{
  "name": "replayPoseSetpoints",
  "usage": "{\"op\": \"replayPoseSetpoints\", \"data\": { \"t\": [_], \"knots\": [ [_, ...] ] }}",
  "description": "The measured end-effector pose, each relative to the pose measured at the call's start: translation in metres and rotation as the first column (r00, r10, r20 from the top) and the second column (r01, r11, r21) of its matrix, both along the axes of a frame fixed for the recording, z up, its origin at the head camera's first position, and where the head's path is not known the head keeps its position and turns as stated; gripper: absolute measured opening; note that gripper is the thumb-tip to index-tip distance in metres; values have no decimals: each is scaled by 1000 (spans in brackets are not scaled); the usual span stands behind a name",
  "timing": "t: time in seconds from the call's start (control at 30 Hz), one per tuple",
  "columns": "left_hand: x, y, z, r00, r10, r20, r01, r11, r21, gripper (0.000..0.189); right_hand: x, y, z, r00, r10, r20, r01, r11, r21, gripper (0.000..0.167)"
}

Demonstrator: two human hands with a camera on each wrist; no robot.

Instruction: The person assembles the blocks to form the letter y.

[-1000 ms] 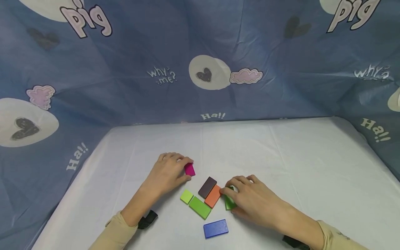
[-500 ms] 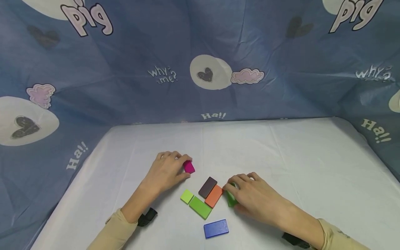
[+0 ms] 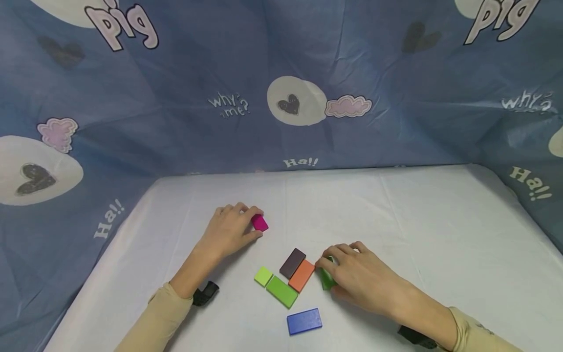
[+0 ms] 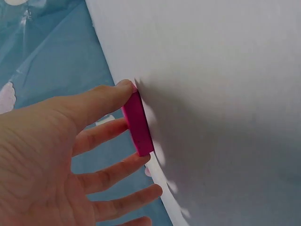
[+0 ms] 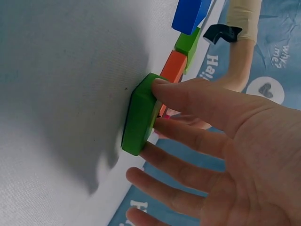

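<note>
My left hand [image 3: 228, 230] pinches a small magenta block [image 3: 260, 223] between thumb and fingers, at the far left of the group of blocks. The left wrist view shows the magenta block [image 4: 137, 123] standing on edge, thumb on one end and fingertips behind it. With my right hand [image 3: 362, 278] I hold a green block [image 3: 326, 275] by its ends, just right of the orange block [image 3: 302, 275]. In the right wrist view this green block [image 5: 139, 117] has angled corners, the thumb at its upper end; the other fingers spread below.
A dark brown block [image 3: 292, 263] lies against the orange one. Left of them, a light green rectangular block [image 3: 282, 292] meets a small lime square block [image 3: 263, 276]. Nearer me lies a blue block [image 3: 304, 321]. All rest on the white tablecloth [image 3: 396, 210], with a blue printed cloth [image 3: 198, 137] behind.
My left hand has moved away and slightly left, taking the magenta block with it. My right hand has shifted a little right and away with its green block. The other blocks stay put.
</note>
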State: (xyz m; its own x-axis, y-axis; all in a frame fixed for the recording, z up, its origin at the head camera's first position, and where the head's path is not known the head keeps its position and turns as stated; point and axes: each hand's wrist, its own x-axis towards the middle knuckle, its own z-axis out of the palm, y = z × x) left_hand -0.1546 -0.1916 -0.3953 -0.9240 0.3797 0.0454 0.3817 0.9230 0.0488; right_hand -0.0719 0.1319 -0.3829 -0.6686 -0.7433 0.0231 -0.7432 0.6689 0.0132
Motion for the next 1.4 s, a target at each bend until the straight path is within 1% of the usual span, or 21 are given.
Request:
{"op": "replayPoseSetpoints", "data": {
  "t": [0.23,0.47,0.73,0.93,1.13,1.3,1.4],
  "knots": [
    [-13,-6,0,1000,15,-7,-15,1000,-13,52,0,0,-1,1000,0,-3,0,1000,-4,56],
    [-26,-11,4,1000,21,1,-21,999,-31,51,0,1,-2,1000,-1,4,2,1000,-7,55],
    [-40,-18,3,999,37,2,-37,999,-29,51,-1,1,-2,1000,5,-8,-6,1000,-22,55],
    [-45,-18,2,998,56,18,-55,998,-26,53,-1,2,-3,1000,6,-8,-6,999,-38,54],
    [-51,-19,-1,997,73,9,-72,997,-18,53,-2,2,-3,1000,3,1,-3,999,-45,55],
    [-53,-19,0,996,84,9,-84,996,-14,53,-5,3,0,1000,-6,10,6,998,-58,55],
    [-53,-19,1,996,86,14,-86,996,-7,52,-7,3,3,1000,0,0,0,998,-60,55]
  ]
}}
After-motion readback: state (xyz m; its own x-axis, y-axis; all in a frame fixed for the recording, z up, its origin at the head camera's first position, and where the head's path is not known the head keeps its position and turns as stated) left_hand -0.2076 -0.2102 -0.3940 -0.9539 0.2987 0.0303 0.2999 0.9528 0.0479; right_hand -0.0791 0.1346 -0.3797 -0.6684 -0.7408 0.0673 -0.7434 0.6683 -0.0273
